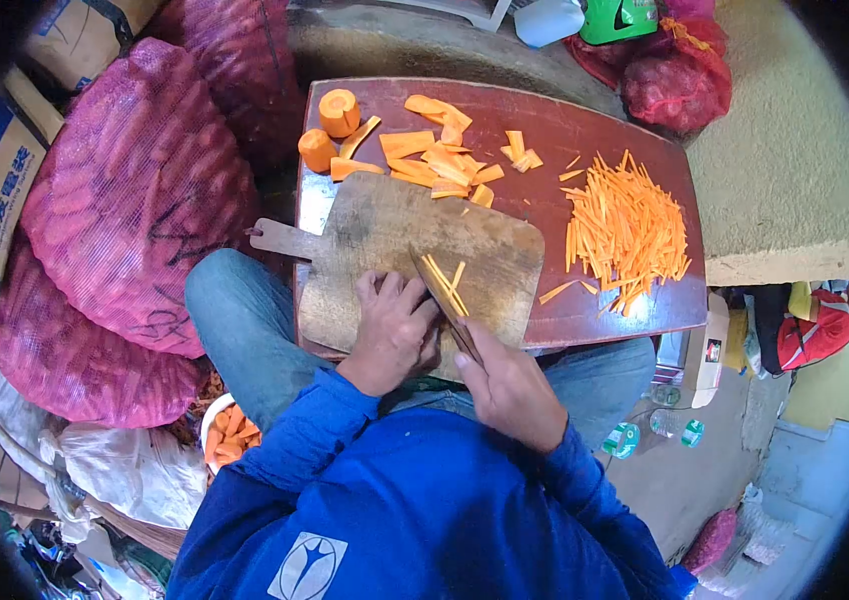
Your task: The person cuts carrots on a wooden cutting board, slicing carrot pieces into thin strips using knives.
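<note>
My right hand grips a knife, its blade angled across a worn wooden cutting board. Thin carrot sticks lie along the right side of the blade. My left hand rests on the board left of the knife, fingers curled together; what is under them is hidden. Beyond the board, carrot slabs lie loose on the red table, with two thick carrot chunks at its far left corner. At the right is a large pile of carrot sticks.
Pink mesh sacks crowd the left side. A white bucket of carrots stands by my left knee. Past the table's far right corner sits a red mesh bag. Plastic bottles are on the floor at right.
</note>
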